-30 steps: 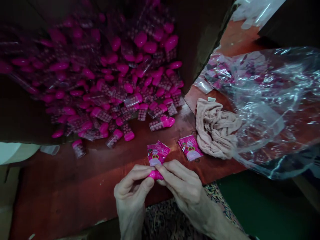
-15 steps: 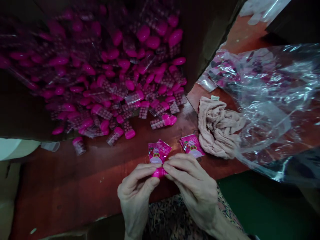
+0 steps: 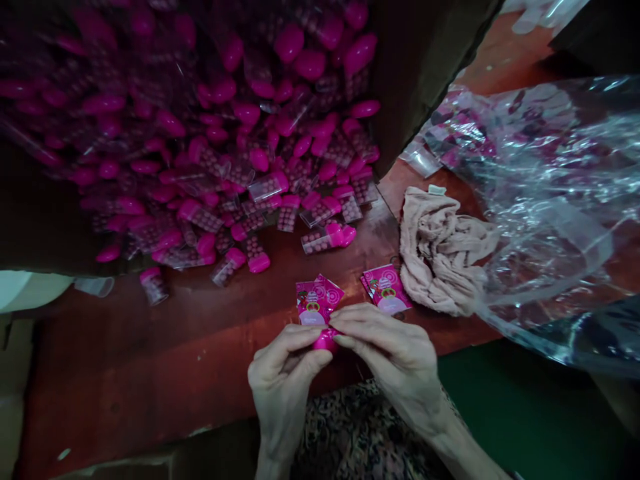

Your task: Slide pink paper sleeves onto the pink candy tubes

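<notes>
My left hand (image 3: 283, 373) and my right hand (image 3: 395, 357) meet at the near edge of the red-brown table (image 3: 150, 360). Both pinch a small pink-capped candy container (image 3: 325, 340) between fingertips, most of it hidden by the fingers. Just beyond the fingers lies a small stack of pink printed labels (image 3: 316, 302). A second stack of pink labels (image 3: 387, 289) lies a little to the right.
A big heap of pink-capped clear candy containers (image 3: 240, 153) spills out of a dark box across the far table. A crumpled beige cloth (image 3: 440, 250) lies right of the labels. A large clear plastic bag (image 3: 540, 200) fills the right side.
Both hands, still pinching the pink container, have drifted slightly right in the picture. The view has tilted a little; nothing on the table moved.
</notes>
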Demonstrator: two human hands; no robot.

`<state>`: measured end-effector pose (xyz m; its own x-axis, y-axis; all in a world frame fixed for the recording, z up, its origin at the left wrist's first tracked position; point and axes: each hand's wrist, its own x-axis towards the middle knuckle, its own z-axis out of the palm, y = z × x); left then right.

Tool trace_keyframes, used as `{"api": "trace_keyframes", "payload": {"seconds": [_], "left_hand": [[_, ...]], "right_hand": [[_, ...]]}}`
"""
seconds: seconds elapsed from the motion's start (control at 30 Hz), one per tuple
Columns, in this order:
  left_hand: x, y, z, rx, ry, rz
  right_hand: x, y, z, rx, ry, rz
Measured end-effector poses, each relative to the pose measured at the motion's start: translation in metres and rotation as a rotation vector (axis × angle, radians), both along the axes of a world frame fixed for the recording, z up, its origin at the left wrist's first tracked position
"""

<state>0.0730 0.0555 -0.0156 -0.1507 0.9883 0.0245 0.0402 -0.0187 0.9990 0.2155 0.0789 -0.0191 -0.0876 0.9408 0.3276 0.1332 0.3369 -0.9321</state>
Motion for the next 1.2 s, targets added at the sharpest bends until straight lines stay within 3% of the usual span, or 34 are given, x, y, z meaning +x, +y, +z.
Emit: {"api": "trace_keyframes", "payload": {"seconds": [0.37, 0.47, 0.63, 0.73, 0.9, 1.07, 1.2], "left_hand": [[0.006, 0.001, 0.012, 0.151, 0.11, -0.051], [0.01, -0.003, 0.008, 0.046, 0.034, -0.04], [0.013, -0.001, 0.002, -0.177, -0.212, -0.067], [0.013, 0.003, 0.005, -0.135, -0.176, -0.116], [0.011, 0.002, 0.007, -0.062, -0.125, -0.159], [0.011, -0.004, 0.005, -0.143, -0.166, -0.15], [0.011, -0.004, 0.006, -0.183, -0.189, -0.139]], "right_hand": [[0.002, -0.008, 0.005, 0.013, 0.037, 0.016], [0.008, -0.006, 0.003, 0.02, 0.001, 0.079], [0.019, 0.001, 0.0, -0.109, 0.053, 0.084], [0.024, 0.003, 0.001, -0.12, 0.051, 0.09], [0.03, 0.005, 0.006, -0.101, -0.026, 0.262], [0.032, 0.004, 0.011, -0.16, -0.028, 0.335], [0.03, 0.003, 0.013, -0.185, 0.004, 0.316]]}}
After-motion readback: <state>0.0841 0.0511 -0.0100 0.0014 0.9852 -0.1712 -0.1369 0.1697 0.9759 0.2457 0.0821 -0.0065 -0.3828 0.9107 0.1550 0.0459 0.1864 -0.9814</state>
